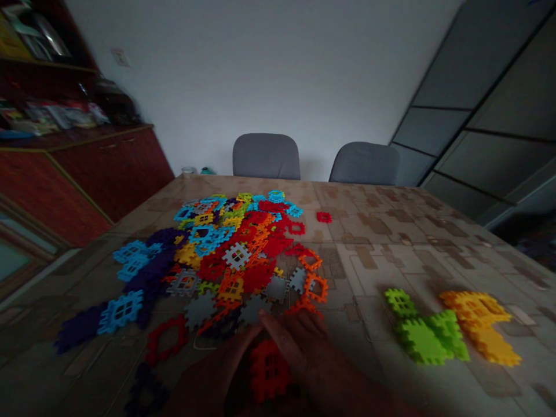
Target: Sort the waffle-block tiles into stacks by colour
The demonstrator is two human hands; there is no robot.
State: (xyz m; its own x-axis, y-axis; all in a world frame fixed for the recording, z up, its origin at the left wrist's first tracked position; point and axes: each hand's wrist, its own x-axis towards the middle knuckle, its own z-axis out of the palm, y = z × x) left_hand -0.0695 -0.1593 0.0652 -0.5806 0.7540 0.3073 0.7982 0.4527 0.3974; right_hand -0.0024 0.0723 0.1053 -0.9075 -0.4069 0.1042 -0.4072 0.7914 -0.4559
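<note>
A heap of flat interlocking plastic tiles in blue, red, orange, grey, yellow and purple covers the middle of the table. Both hands sit at the near edge, very dark. My left hand and my right hand close around a red window-shaped tile held between them. The right index finger points forward to the grey tiles at the heap's near edge. To the right lie a cluster of green tiles and a cluster of yellow-orange tiles.
A single red tile lies apart beyond the heap. Two grey chairs stand at the far side of the table. A dark red wooden cabinet with cluttered shelves is at the left, and grey panelled doors at the right.
</note>
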